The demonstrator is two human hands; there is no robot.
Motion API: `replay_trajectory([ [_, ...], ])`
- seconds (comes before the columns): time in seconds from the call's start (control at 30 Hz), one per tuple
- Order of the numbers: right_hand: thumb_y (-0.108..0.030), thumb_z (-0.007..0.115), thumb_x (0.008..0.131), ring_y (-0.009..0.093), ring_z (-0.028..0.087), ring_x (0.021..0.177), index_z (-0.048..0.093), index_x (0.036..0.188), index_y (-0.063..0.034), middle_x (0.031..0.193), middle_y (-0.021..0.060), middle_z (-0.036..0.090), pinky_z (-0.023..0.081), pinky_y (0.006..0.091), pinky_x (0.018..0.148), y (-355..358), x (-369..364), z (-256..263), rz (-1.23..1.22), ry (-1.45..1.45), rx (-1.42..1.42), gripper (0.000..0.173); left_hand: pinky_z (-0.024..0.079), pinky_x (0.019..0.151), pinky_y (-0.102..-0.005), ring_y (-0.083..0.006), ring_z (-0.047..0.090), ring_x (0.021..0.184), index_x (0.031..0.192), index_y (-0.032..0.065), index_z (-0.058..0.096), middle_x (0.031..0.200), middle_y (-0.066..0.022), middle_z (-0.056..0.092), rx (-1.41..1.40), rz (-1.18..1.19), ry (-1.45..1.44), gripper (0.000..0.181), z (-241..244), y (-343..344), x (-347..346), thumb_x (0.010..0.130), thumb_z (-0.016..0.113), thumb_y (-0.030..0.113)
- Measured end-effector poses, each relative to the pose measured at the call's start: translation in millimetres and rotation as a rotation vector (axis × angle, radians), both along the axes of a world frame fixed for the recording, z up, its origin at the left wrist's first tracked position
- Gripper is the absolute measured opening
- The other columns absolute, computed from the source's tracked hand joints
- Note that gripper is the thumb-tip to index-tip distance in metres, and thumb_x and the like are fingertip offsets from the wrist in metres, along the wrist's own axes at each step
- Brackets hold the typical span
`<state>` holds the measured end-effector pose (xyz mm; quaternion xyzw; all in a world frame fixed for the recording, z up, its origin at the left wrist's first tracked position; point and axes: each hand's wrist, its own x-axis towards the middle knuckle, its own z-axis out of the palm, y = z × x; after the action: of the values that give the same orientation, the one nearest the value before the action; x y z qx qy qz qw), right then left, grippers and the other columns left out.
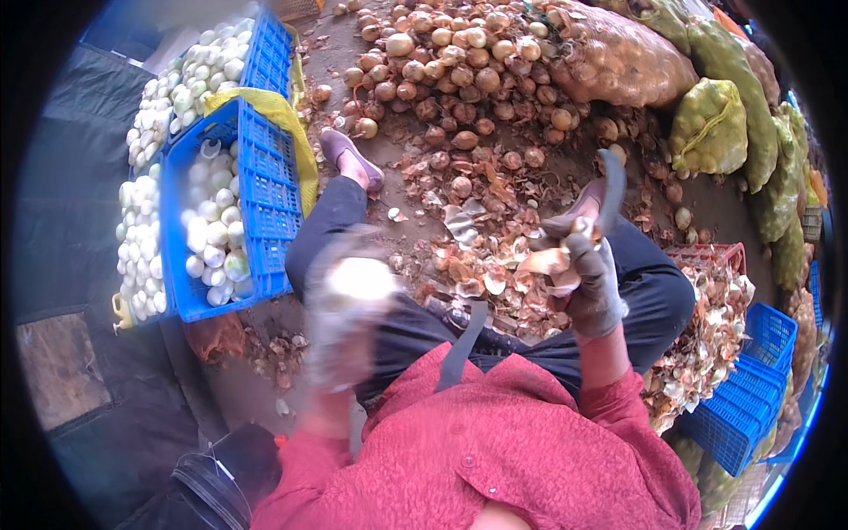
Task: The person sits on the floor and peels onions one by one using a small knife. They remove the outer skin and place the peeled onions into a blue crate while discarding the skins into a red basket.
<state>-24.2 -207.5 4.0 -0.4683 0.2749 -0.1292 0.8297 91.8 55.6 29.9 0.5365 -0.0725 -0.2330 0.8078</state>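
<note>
My left hand (344, 324), in a pale glove and blurred, is closed around a peeled white onion (361, 278) over my left thigh. My gloved right hand (589, 285) grips a knife whose curved blade (613, 189) points away from me. Brown onion skin (544, 264) hangs at the fingers of that hand; the knife's handle is mostly hidden. Between my legs lies a heap of loose onion skins (493, 281). Left of my left knee, a blue plastic crate (268, 205) contains peeled white onions (215, 232).
Unpeeled onions (457, 63) are piled ahead, beside a full mesh sack (619, 56). More crates of peeled onions (209, 73) stand at the left. By my right knee are a red crate (712, 255) of skins and blue crates (732, 404). Yellow-green sacks (712, 129) line the right side.
</note>
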Motion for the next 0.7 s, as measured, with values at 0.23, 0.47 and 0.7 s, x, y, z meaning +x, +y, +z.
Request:
replay_trajectory([
  [0.23,-0.008,0.077,0.093,0.003,0.053,0.07,0.069,0.128,-0.0071,0.09,-0.0034,0.06,0.044,0.0201,0.056,-32.6,5.8,-114.1,0.296,0.405,-0.633,0.036,0.053,0.102,-0.0385,-0.0299,0.063,0.12,0.145,-0.0029,0.051,0.137,-0.0174,0.06,0.726,0.444,-0.686,0.07,-19.9,85.7,143.5,0.08,0.079,-0.003],
  [0.47,-0.014,0.079,0.091,0.014,0.068,0.095,0.07,0.13,-0.0055,0.107,0.0078,0.075,0.056,0.0297,0.082,-18.1,18.3,-132.8,0.577,0.719,-0.283,0.04,0.054,0.091,-0.0473,-0.0405,0.068,0.103,0.131,-0.0007,0.059,0.11,-0.0219,0.069,1.13,-0.748,-0.854,0.056,-122.0,-98.6,274.7,0.084,0.078,0.022],
  [0.7,-0.012,0.078,0.091,0.014,0.069,0.095,0.069,0.128,-0.0018,0.112,0.0084,0.074,0.055,0.0293,0.083,-32.6,43.7,-132.4,0.484,0.632,-0.289,0.04,0.054,0.091,-0.0507,-0.0434,0.067,0.105,0.138,0.002,0.052,0.113,-0.0261,0.068,1.248,-0.921,-1.004,0.062,-310.0,-267.4,263.5,0.087,0.075,0.028],
])
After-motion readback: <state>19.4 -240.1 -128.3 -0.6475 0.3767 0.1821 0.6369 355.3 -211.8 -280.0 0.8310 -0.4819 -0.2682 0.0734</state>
